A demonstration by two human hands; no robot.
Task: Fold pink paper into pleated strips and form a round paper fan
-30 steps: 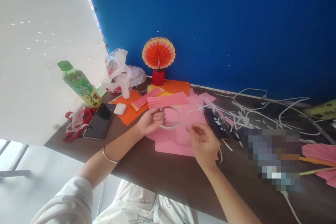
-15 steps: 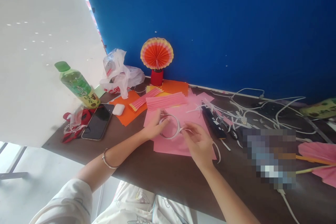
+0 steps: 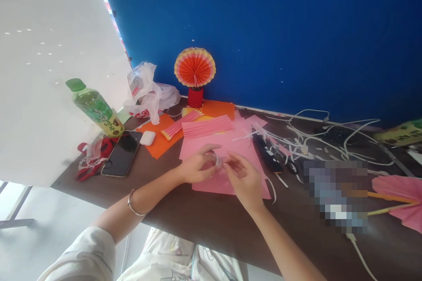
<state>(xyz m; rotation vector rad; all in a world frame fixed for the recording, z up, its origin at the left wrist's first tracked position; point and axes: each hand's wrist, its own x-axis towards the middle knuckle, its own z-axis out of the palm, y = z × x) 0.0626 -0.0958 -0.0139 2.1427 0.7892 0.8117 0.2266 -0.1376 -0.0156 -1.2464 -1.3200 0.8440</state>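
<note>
A white roll of tape (image 3: 216, 157) is held in my left hand (image 3: 198, 164), whose fingers wrap round it and hide most of the ring. My right hand (image 3: 243, 178) is just right of the roll, thumb and forefinger pinched at its edge on what looks like the tape's end. Both hands are over pink paper sheets (image 3: 211, 188). Behind them lie a pleated pink strip (image 3: 206, 127) and a narrower pleated pink and yellow bundle (image 3: 182, 124).
A round paper fan (image 3: 195, 68) stands in a red base at the back. On the left are a bottle (image 3: 97, 109), a phone (image 3: 121, 154) and a white case (image 3: 147, 138). White cables (image 3: 349, 134), paper strips and a black object (image 3: 267, 153) lie right.
My left hand has turned the tape roll, so its ring now shows edge-on and mostly covered. My right hand remains close beside it. The view has shifted slightly.
</note>
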